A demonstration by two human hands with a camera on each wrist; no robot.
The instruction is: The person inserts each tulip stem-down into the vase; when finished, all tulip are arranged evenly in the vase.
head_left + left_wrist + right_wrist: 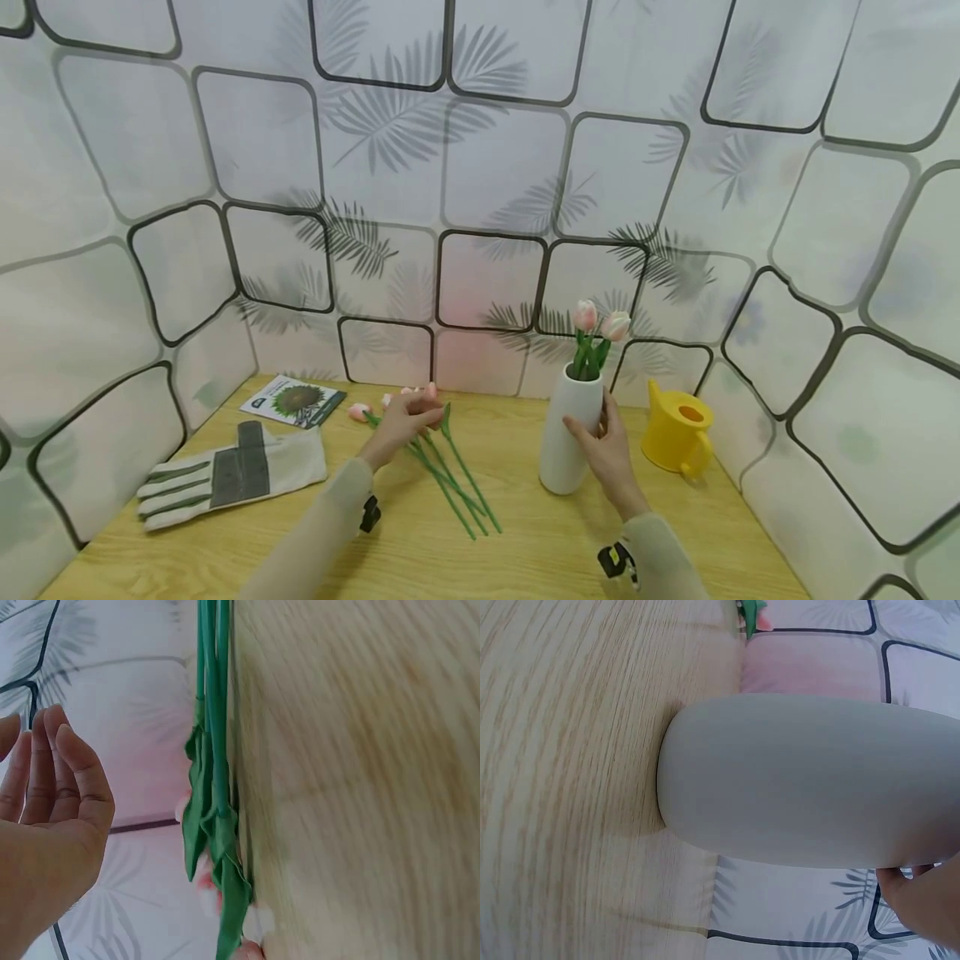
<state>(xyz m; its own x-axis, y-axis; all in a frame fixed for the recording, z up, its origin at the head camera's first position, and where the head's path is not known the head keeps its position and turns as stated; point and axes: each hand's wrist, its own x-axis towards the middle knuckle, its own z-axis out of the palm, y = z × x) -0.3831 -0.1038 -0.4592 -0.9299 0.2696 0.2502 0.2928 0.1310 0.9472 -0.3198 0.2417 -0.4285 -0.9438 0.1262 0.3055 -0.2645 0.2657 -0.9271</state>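
A tall white vase (567, 433) stands upright on the table, holding two pink tulips (600, 325) whose green leaves show above its rim. My right hand (609, 454) grips the vase's right side, thumb on the front and fingers behind it; in the right wrist view only part of that hand shows at the lower right. Several more pink tulips (450, 467) lie on the table, green stems pointing toward me. Over their blossoms is my left hand (405, 423). In the left wrist view its fingers are loosely bent, apart from the stems (214, 750), with nothing held.
A yellow watering can (675, 429) stands right of the vase. White-and-grey work gloves (247, 467) lie on the left, with a seed packet (294, 402) showing a sunflower behind them. Patterned curtain walls (495, 283) border the wooden table (420, 550) at the back and sides.
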